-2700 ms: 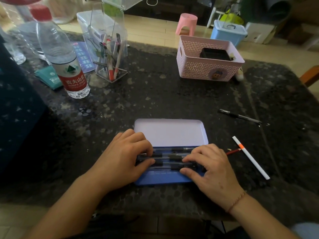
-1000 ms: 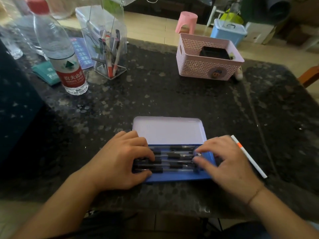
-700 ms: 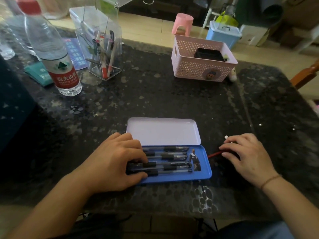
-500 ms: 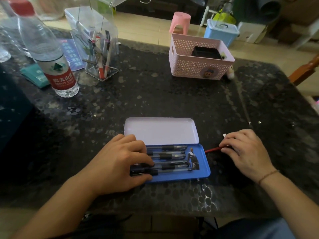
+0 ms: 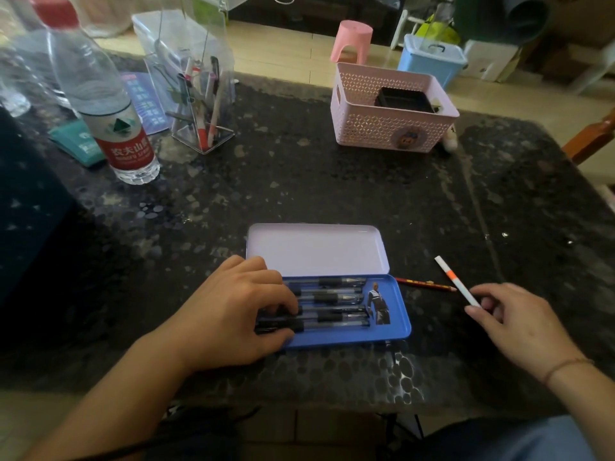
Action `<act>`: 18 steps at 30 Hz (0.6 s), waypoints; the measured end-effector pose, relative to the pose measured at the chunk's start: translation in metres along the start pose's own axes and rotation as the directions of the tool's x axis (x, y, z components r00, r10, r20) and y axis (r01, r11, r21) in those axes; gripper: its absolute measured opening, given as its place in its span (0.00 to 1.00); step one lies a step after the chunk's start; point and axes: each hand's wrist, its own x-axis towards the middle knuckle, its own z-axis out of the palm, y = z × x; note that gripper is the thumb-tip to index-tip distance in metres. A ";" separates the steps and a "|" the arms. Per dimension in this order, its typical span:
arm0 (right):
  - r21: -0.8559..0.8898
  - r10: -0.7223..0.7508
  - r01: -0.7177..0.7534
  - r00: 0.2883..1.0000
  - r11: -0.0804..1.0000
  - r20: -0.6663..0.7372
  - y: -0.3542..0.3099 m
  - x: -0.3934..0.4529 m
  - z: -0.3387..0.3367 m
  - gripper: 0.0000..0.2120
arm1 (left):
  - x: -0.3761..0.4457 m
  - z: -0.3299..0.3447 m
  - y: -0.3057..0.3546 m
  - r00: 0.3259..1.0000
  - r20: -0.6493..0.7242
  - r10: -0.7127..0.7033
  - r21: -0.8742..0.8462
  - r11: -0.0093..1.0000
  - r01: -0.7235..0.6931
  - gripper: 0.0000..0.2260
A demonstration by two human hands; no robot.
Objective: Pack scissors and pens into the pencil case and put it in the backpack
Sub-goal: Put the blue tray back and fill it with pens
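Head view: my right hand [image 5: 522,322] pinches the near end of the white pen [image 5: 456,284] at its fingertips, just right of the open blue pencil case [image 5: 397,314]. My left hand [image 5: 239,314] presses curled fingers on the black pens [image 5: 336,306] inside. A red pencil [image 5: 426,283] lies between case and pen.
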 end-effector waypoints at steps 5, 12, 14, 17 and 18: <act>0.075 -0.081 0.106 0.957 0.991 -0.280 -0.015 -0.009 -0.016 0.08 | -0.001 -0.006 -0.004 0.946 -0.262 -0.194 -0.162 0.975 0.155 0.06; 0.201 -0.659 0.677 0.736 0.708 -0.157 -0.112 -0.058 0.032 0.10 | 0.004 0.000 -0.007 0.866 -0.293 -0.405 -0.114 0.914 0.388 0.16; 0.205 -0.687 0.703 0.710 0.681 -0.154 -0.122 -0.060 0.044 0.10 | 0.002 0.001 -0.006 0.891 -0.245 -0.381 -0.124 0.924 0.361 0.19; 0.176 -0.692 0.717 0.697 0.674 -0.189 -0.126 -0.064 0.052 0.09 | 0.001 0.003 -0.006 0.951 -0.121 -0.285 -0.088 0.957 0.276 0.26; 0.145 -0.699 0.721 0.692 0.677 -0.182 -0.127 -0.068 0.053 0.10 | 0.000 0.004 -0.006 0.965 -0.074 -0.251 -0.067 0.967 0.246 0.28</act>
